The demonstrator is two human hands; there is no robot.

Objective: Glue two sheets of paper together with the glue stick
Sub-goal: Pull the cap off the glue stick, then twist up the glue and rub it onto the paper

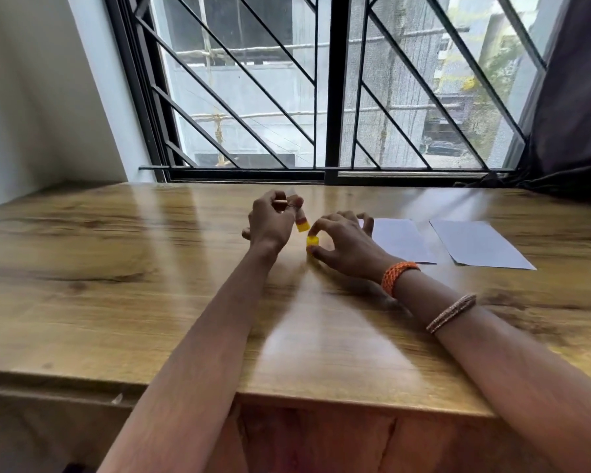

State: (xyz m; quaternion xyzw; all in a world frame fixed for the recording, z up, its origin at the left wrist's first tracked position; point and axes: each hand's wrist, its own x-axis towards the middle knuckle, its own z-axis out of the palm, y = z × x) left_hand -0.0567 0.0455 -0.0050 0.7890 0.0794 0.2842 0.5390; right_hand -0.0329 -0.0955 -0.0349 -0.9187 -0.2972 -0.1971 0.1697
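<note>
The glue stick, a small cylinder with a yellow end and a red band, is gripped in the curled fingers of the left hand above the wooden table; any label on it is too blurred to be read. Its yellow cap, held apart from it, is pinched between thumb and forefinger of the right hand just beside it. Two flat white paper sheets are laid to the right, side by side and unprinted, the nearer one partly covered by the right hand, whose wrist is ringed by an orange beaded bracelet and a thin metallic bangle.

yellow cap, white paper sheets
</note>
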